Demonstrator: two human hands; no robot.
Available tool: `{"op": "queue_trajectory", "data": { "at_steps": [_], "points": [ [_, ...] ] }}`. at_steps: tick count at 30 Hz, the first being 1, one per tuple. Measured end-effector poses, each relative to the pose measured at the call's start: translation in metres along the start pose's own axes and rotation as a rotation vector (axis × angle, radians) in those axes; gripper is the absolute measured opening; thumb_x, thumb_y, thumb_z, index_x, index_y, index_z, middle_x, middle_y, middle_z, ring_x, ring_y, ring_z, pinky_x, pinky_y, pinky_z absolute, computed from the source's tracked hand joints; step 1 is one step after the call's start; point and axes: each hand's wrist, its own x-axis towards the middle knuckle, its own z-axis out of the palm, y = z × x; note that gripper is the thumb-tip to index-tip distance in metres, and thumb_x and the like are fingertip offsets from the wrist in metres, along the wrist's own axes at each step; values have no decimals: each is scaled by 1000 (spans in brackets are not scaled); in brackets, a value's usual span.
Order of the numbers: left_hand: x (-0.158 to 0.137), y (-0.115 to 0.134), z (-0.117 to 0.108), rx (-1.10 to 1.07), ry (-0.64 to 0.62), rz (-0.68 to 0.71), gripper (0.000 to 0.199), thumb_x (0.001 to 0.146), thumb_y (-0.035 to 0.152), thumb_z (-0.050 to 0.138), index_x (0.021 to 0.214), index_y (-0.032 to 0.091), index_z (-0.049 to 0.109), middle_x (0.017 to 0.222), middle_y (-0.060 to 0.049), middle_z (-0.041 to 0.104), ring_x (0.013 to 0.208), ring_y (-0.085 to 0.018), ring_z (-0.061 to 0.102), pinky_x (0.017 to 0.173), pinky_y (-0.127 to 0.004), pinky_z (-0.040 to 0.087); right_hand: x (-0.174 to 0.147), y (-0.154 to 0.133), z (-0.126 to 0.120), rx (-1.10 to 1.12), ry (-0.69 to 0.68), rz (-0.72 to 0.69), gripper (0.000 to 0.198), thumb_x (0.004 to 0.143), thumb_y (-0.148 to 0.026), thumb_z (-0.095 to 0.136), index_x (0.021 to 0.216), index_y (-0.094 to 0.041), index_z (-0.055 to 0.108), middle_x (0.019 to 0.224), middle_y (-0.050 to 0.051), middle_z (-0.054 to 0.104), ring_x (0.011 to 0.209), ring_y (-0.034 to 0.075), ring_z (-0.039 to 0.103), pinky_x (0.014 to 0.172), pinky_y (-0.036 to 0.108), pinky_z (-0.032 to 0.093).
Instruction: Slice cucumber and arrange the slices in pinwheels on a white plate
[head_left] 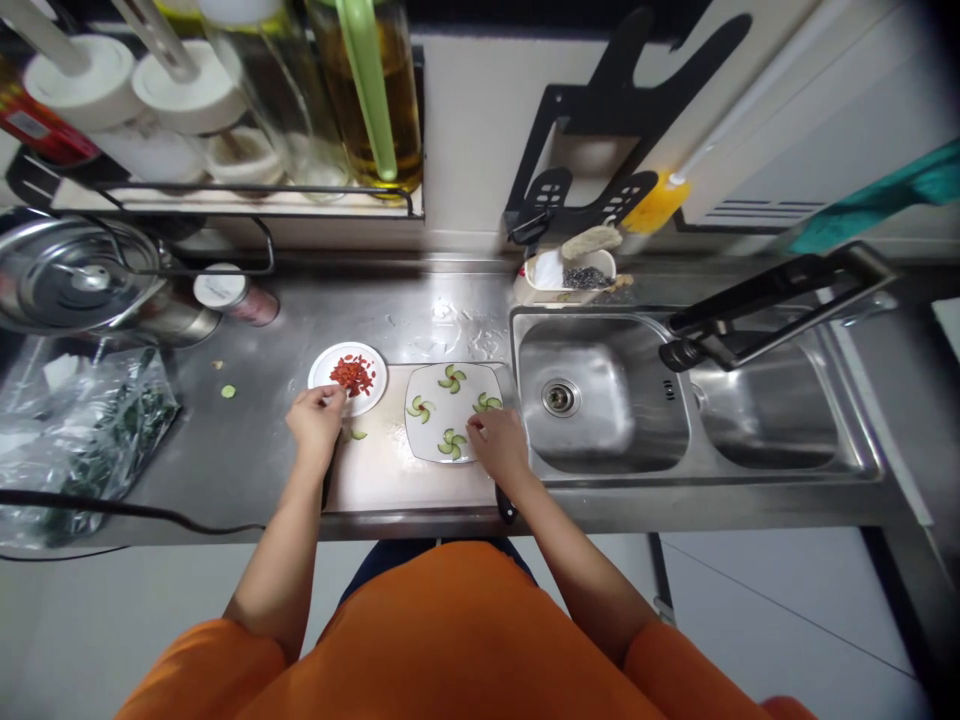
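My left hand is at the lower left rim of a small round white plate, its fingers pinched together. Small red pieces that look like goji berries are heaped on that plate. Over the right side of a square white plate, my right hand has its fingertips pinched beside a green pinwheel of cucumber slices. Whatever either pinch holds is too small or hidden to see. Several such pinwheels, one a far cucumber pinwheel, lie on the plate. Beneath it is a pale cutting board.
A knife handle pokes out at the board's front right corner. To the right is a double steel sink with a black faucet. Leafy greens in a plastic bag, a jar and a steel pot stand left.
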Motion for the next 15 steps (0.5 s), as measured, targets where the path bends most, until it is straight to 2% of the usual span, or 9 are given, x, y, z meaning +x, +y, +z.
{"op": "queue_trajectory", "data": {
  "at_steps": [4,7,10,15],
  "points": [
    [-20,25,10,-253,-108,98,23,74,34,57,83,18,72,78,-1,69,68,-13,58,71,-24,46,-3,10,-2,20,41,-8,16,85,-22,52,84,-20,68,86,3,66,87,19,53,85,30,33],
    [-47,51,26,-345,-284,243,19,75,31,58,83,19,72,76,0,70,66,-12,58,67,-22,45,-5,20,-2,30,78,-1,15,83,-20,53,83,-20,68,83,3,67,84,18,54,85,31,33],
    [-74,75,45,-376,-447,359,15,76,28,60,81,20,71,69,1,68,62,-11,57,63,-21,45,-7,28,-2,46,122,9,16,83,-21,53,84,-19,69,83,3,67,83,18,55,84,30,34],
    [-95,97,72,-328,-609,479,10,74,19,62,80,20,70,69,2,68,63,-10,59,63,-21,44,-7,34,-6,70,199,-12,16,83,-20,53,85,-19,69,83,3,69,82,17,57,86,30,34]
  ]
}}
